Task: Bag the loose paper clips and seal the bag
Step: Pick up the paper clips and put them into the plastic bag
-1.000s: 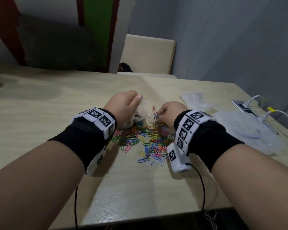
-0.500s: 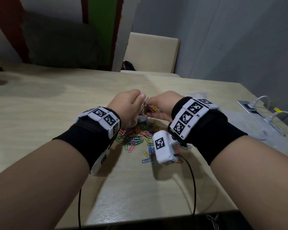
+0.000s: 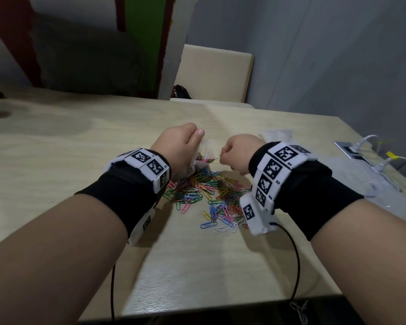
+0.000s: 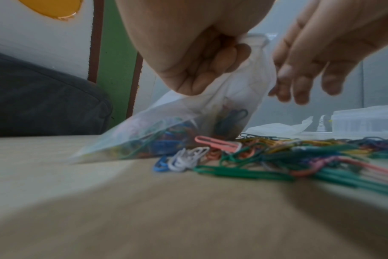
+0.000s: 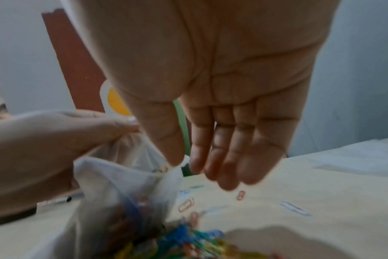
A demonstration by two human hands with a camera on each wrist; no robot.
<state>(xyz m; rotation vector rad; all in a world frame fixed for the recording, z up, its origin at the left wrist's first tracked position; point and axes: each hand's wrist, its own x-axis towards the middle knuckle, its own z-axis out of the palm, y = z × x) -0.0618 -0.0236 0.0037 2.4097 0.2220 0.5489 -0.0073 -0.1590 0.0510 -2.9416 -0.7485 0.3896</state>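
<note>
A clear plastic bag (image 4: 166,126) with several coloured paper clips inside rests slanted on the table. My left hand (image 4: 210,70) grips it bunched at the mouth; the bag (image 3: 204,158) also shows beside my left hand (image 3: 181,146) in the head view. My right hand (image 5: 197,168) hovers just right of the bag's mouth (image 5: 122,175), fingers straight and pointing down, with nothing in it. A heap of loose paper clips (image 3: 209,195) in many colours lies on the table below and between both hands, right against the bag's lower end.
More clear plastic bags (image 3: 277,134) lie at the right, with a larger clear sheet (image 3: 373,184) beyond. A socket with white cables (image 3: 352,151) sits near the table's right edge. A beige chair back (image 3: 216,73) stands behind the table. Black wrist cables trail over the near edge.
My right hand rose from the heap with clips to the bag's mouth, then drew back a little to the right and now has straight, empty fingers. My left hand kept hold of the bag.
</note>
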